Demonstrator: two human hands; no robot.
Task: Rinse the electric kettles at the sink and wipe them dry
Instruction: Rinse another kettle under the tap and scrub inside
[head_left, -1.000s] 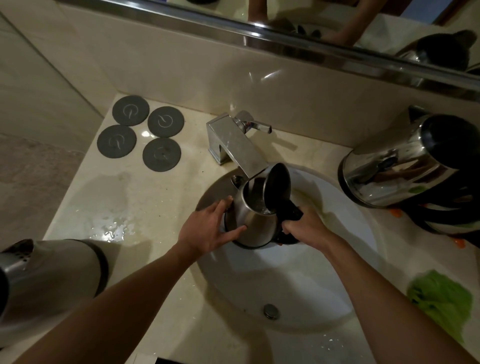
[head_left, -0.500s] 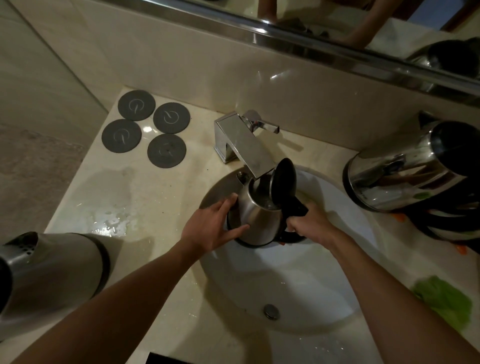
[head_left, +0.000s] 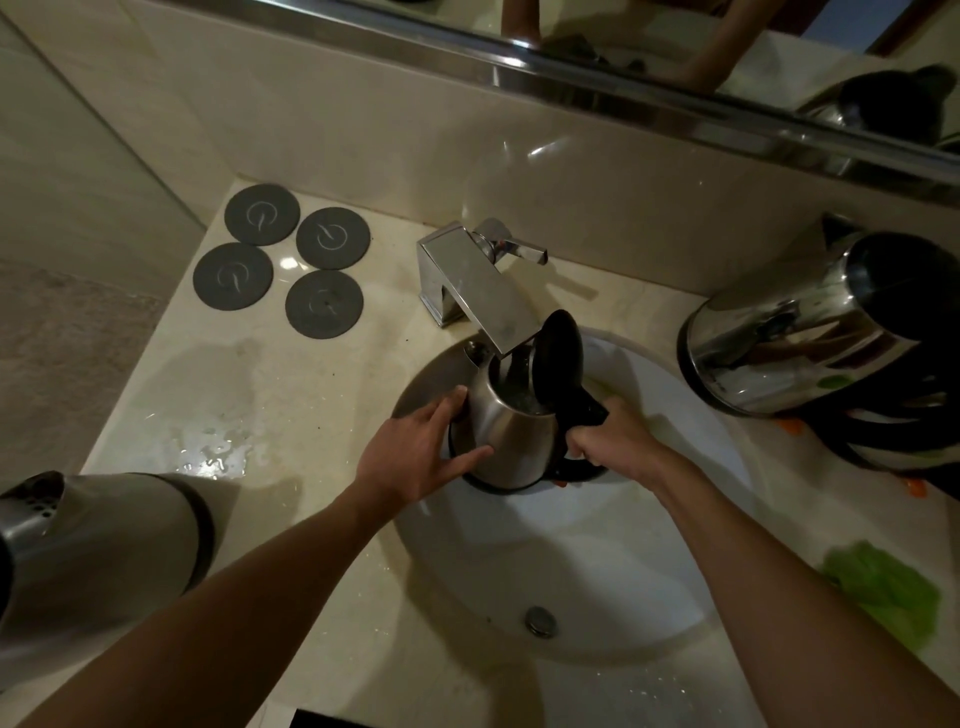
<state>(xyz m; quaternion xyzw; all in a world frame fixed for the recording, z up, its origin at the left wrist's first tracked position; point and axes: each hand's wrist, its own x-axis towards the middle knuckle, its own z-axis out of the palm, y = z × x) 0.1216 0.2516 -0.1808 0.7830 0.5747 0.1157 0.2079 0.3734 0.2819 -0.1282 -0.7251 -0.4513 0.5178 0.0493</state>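
Note:
A steel electric kettle (head_left: 517, 436) with its black lid flipped up stands in the white sink (head_left: 649, 571), its mouth right under the chrome faucet (head_left: 475, 283). Water shows inside it. My right hand (head_left: 610, 441) grips its black handle. My left hand (head_left: 415, 457) presses against the kettle's left side near the base, fingers spread. Another steel kettle (head_left: 810, 332) lies on its side on the counter at right, over further kettles. A third kettle (head_left: 98, 545) lies at the lower left.
Several round grey kettle bases (head_left: 291, 267) sit at the counter's back left. A puddle (head_left: 213, 457) wets the counter left of the sink. A green cloth (head_left: 888, 587) lies at the right front. The drain (head_left: 540, 621) is in the near basin. A mirror runs along the back wall.
Both hands keep their hold on the kettle under the faucet. The kettle has barely shifted; mainly the view has tilted slightly.

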